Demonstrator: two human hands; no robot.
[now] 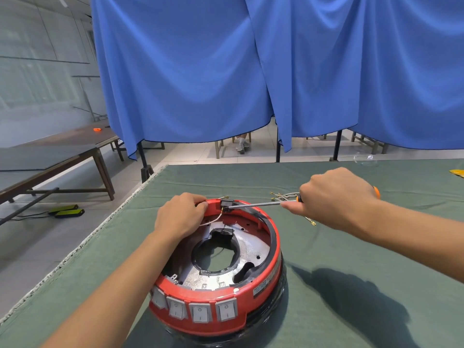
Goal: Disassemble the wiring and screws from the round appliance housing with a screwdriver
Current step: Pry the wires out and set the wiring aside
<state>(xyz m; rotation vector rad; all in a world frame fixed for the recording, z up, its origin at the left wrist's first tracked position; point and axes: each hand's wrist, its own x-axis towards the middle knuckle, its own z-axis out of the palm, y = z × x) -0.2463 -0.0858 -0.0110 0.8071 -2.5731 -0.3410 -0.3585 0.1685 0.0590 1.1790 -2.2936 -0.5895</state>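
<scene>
So the round red housing [218, 267] sits open-side up on the green cloth-covered table [351, 247], row of grey rocker switches [200, 310] facing the near edge. All the action is at the far rim, where a small black connector block [226, 204] is perched with a thin white wire [213, 220] trailing down from it into the shell.

Right hand [334, 197] has its fingers wrapped round the orange handle of the screwdriver [261, 204] — the shaft lies almost flat, running right to left, tip buried right at that black block. So the tool's long axis points along the far rim, coming in sideways instead of down from above. Left hand [182, 217] is curled over the rim just left of the block, fingers pinching the rim and what looks like the wire, though I can't tell exactly which it grips.

Both hands are close to the block, the left one nearer — it's practically touching it. My guess is the next bit is prying or unscrewing the block while the left hand braces the shell.

A loose bundle of removed wires [283, 196] lies on the cloth past the rim, partly hidden behind the right hand.
</scene>
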